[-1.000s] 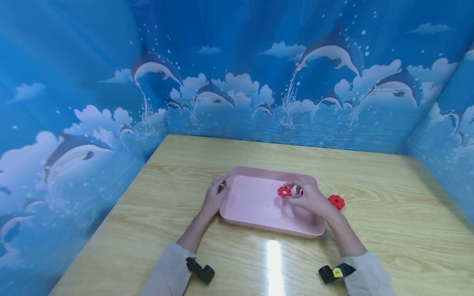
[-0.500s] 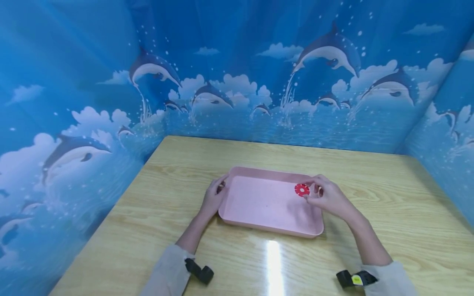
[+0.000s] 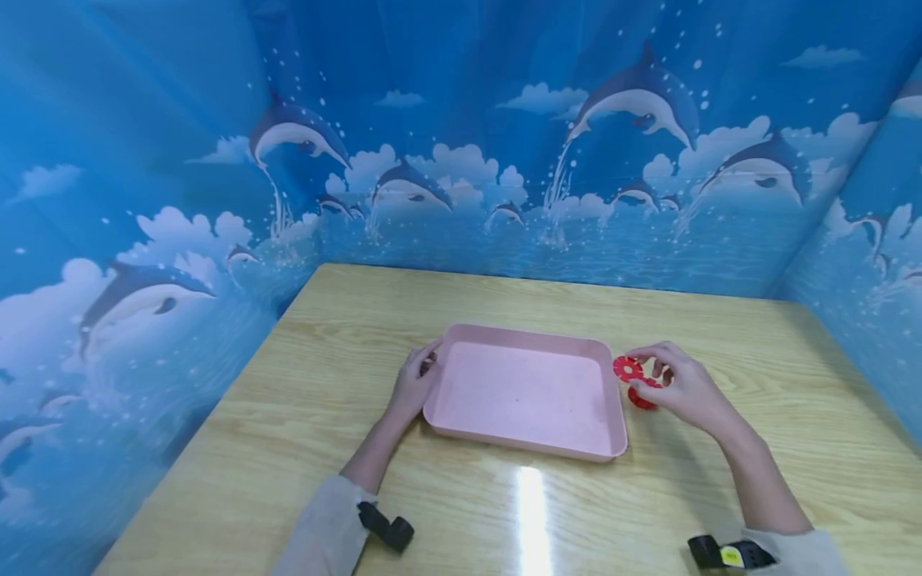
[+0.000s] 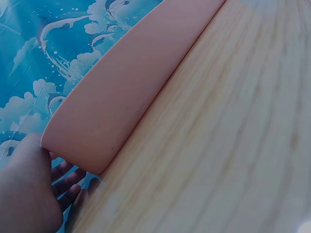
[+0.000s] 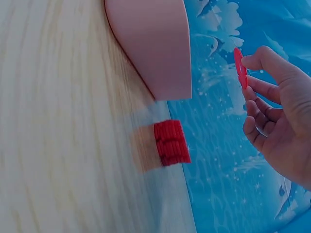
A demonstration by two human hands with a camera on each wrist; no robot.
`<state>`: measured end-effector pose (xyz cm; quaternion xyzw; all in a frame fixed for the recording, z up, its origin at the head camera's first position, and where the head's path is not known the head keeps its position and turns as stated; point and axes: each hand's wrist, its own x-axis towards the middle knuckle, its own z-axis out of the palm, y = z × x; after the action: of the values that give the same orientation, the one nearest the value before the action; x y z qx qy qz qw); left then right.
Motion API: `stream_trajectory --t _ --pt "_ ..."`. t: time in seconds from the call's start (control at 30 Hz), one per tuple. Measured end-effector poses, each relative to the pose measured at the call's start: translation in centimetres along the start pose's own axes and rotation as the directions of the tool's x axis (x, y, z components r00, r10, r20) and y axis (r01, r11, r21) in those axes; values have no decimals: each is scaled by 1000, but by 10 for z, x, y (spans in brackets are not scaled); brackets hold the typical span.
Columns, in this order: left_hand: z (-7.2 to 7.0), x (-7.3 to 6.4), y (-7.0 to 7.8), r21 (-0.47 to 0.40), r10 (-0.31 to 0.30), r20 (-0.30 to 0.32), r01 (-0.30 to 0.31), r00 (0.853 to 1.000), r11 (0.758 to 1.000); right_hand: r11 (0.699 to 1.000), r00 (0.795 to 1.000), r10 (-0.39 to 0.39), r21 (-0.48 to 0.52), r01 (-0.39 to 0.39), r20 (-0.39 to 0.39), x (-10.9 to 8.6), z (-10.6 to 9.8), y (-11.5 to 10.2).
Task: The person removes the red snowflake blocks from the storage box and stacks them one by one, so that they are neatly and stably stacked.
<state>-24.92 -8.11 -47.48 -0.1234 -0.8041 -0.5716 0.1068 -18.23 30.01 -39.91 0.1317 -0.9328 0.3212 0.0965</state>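
Note:
My right hand [image 3: 687, 388] pinches a red notched plastic disc [image 3: 627, 369] by its edge, between thumb and fingertips. In the right wrist view the disc [image 5: 240, 68] appears edge-on, raised above the table. Close under it, just right of the tray, a stack of red notched discs [image 5: 171, 142] stands on the tabletop; in the head view the held disc and fingers partly cover this stack [image 3: 641, 398]. At the left end of the pink tray [image 3: 524, 390], my left hand [image 3: 414, 384] grips the side wall, its other fingers curled beside the corner [image 4: 68, 182].
The light wood-grain table [image 3: 403, 304] carries the tray near its middle. A blue curtain [image 3: 461, 96] printed with dolphins hangs behind the table and along both sides. Light glare [image 3: 533, 520] falls on the front of the tabletop.
Holding the red disc, my right hand has moved rightward from over the tray to above the stack beside it. My left hand has stayed at the tray's left end.

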Motion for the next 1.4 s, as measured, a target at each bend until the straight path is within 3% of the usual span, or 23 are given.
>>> stream_trajectory --t 0.6,0.97,1.4 --pt "1 1 1 4 4 1 -4 1000 1000 999 998 11 -32 -13 -63 -14 -6 40" --pt "1 0 -1 24 -1 2 1 1000 1000 999 999 35 9 -35 -19 -19 -4 58" --pt "2 0 -2 9 -30 5 30 1000 1000 999 999 40 26 -41 34 -18 1 62"
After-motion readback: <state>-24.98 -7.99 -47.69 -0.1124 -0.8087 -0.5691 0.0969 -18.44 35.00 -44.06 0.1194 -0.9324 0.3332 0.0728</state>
